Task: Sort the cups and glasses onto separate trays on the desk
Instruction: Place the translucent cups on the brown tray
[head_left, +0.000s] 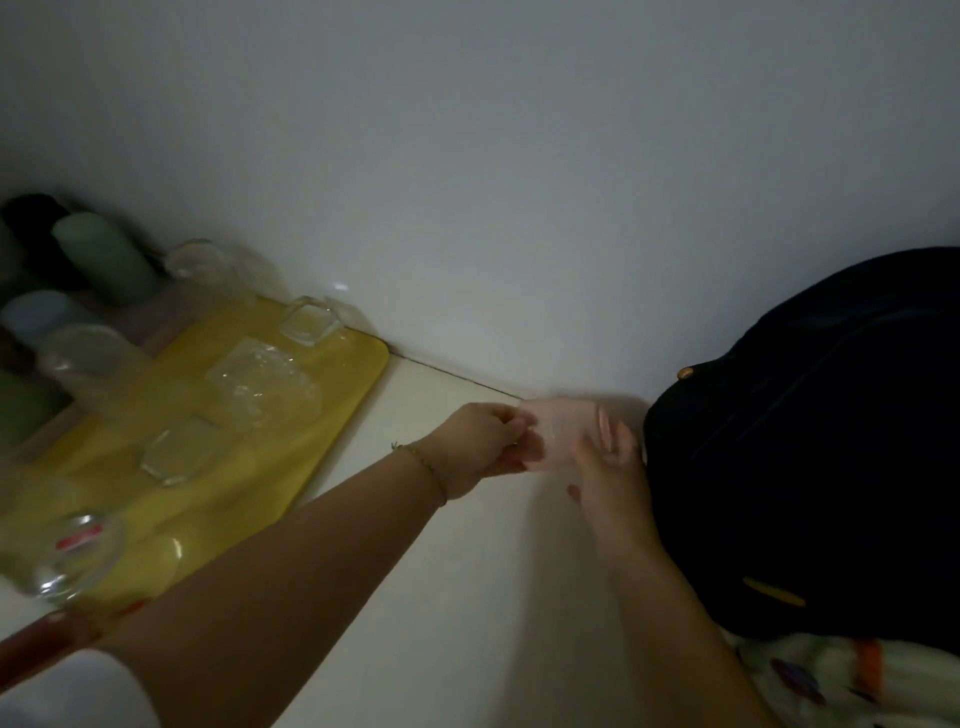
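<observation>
A pale pink cup (563, 431) stands on the white desk by the wall, and both my hands are on it. My left hand (480, 449) grips its left side with curled fingers. My right hand (608, 462) lies against its right side with the fingers fairly straight. A yellow tray (343, 384) at the left carries several clear glasses (265, 379), some of them square. Behind it a pinkish tray (156, 317) bears coloured cups, among them a green cup (104, 254) and a light blue cup (41, 312). The picture is dim and blurred.
A large dark bag (810, 441) sits at the right, close to my right hand. A clear glass bowl (72, 556) with red print stands at the yellow tray's near end. The white wall (519, 182) runs right behind the desk. Patterned cloth (831, 680) lies at the bottom right.
</observation>
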